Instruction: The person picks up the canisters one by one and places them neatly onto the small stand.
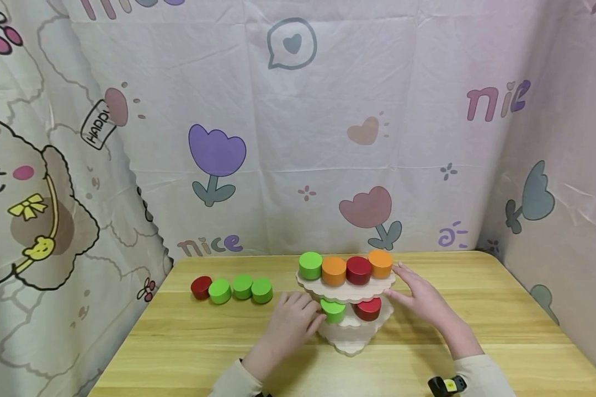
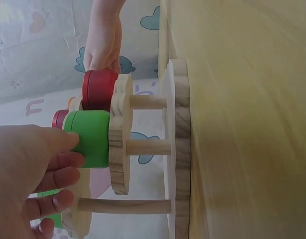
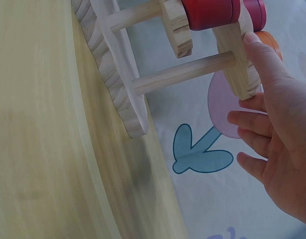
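A tiered wooden stand (image 1: 350, 339) with scalloped shelves rises from the table on round posts. My left hand (image 1: 290, 320) pinches a green round block (image 2: 90, 139) on the middle shelf, thumb against its side. A red round block (image 1: 368, 309) sits on that shelf too. With thumb and index finger, my right hand (image 1: 424, 300) grips the right edge of the top shelf (image 3: 235, 74). That shelf carries a row: a green block (image 1: 310, 266), an orange block (image 1: 334, 271), a red block (image 1: 359, 270) and another orange block (image 1: 380, 263).
Left of the stand, a red block (image 1: 201, 288) and several green blocks (image 1: 220, 291) lie in a row on the wooden table (image 1: 169, 342). A printed cloth (image 1: 288, 110) hangs behind the table and along its sides.
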`<state>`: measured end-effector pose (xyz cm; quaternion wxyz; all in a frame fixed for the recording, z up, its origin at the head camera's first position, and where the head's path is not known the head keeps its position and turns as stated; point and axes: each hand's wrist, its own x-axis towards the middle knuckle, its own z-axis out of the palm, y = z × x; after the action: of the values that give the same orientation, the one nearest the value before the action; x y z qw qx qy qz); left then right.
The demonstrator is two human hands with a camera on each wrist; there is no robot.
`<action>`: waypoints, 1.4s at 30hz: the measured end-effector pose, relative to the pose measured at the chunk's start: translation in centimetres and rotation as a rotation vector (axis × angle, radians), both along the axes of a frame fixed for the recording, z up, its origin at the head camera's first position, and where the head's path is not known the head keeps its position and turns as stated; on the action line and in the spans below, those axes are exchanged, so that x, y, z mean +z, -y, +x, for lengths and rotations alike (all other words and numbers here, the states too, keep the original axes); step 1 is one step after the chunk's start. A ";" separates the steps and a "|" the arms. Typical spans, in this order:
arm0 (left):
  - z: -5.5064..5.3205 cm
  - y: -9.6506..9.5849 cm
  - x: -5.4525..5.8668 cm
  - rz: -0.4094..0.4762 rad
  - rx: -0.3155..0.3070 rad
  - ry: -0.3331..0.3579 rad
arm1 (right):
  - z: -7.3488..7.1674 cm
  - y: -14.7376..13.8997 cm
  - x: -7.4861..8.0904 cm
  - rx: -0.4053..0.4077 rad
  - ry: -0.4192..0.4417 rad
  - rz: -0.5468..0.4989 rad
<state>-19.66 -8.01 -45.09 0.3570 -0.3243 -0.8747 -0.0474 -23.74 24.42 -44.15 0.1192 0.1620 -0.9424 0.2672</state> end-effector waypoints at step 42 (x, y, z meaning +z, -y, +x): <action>-0.9 5.0 4.1 0.124 0.040 -0.020 | -0.1 -0.1 0.0 0.000 0.011 0.010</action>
<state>-20.54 -13.04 -41.00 0.3860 -0.2845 -0.8728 -0.0910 -23.88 24.50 -44.17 0.1133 0.1609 -0.9444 0.2633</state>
